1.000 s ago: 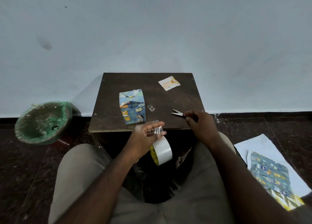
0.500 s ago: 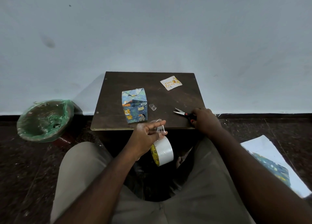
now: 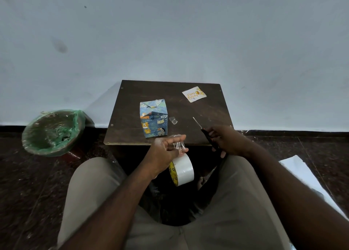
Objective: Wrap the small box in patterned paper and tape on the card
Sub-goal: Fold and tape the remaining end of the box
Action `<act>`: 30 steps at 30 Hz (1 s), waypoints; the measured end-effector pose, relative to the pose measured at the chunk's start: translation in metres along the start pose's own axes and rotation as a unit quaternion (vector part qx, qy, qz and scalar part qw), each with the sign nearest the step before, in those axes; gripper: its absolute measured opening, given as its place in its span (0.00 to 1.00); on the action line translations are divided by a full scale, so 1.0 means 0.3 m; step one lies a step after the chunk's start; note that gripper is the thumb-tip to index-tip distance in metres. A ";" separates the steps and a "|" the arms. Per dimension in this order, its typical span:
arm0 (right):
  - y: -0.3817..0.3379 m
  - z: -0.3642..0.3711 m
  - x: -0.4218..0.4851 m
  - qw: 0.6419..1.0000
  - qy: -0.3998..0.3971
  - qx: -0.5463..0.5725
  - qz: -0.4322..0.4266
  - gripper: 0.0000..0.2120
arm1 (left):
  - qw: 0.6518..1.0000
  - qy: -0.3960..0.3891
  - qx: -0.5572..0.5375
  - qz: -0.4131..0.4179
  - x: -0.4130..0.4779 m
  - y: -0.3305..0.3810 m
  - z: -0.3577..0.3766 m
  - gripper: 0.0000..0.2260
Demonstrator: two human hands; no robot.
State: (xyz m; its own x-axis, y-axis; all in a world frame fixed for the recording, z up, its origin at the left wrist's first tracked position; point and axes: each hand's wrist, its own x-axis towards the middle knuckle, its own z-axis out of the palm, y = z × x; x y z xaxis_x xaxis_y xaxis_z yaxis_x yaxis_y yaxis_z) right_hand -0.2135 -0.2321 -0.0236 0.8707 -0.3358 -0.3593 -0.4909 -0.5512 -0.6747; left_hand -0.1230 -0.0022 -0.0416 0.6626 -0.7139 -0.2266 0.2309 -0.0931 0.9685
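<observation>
Now the right hand (image 3: pixel 229 141) had lifted the scissors (image 3: pixel 203 130) off the counter (image 3: pixel 132 106), gripping them. The left hand (image 3: pixel 164 151) pinched a tape strip (image 3: pixel 178 145) drawn from the tape roll (image 3: pixel 182 169). The wrapped box (image 3: pixel 154 119) stood on the counter, card (image 3: pixel 194 94) untaped beyond. A cut looked imminent.

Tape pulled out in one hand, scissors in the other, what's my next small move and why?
Probably bring the scissors in your right hand across and snip the clear strip that your left hand pinches above the tape roll. The strip looks uncut from the roll, and the card lies untaped on the table.
</observation>
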 end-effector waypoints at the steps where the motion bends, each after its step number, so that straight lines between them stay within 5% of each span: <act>1: 0.001 0.009 -0.014 0.999 -0.014 0.021 -0.021 0.17 | 1.000 0.000 0.002 -0.002 0.000 0.002 -0.002 0.20; 7: -0.011 -0.010 -0.070 0.980 -0.118 0.149 -0.052 0.15 | 1.000 -0.012 0.007 -0.016 -0.001 0.004 0.002 0.19; 30: -0.046 -0.129 -0.090 0.963 -0.245 0.105 -0.029 0.18 | 0.986 -0.124 -0.106 -0.026 -0.017 0.017 -0.004 0.15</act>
State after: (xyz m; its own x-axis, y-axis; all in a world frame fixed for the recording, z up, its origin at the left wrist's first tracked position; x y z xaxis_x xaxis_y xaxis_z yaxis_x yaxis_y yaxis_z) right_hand -0.2313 -0.2448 0.0205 0.8306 0.1203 -0.5437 -0.4692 -0.3747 -0.7997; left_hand -0.1243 0.0019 -0.0355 0.4569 -0.8626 -0.2173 0.4209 -0.0055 0.9071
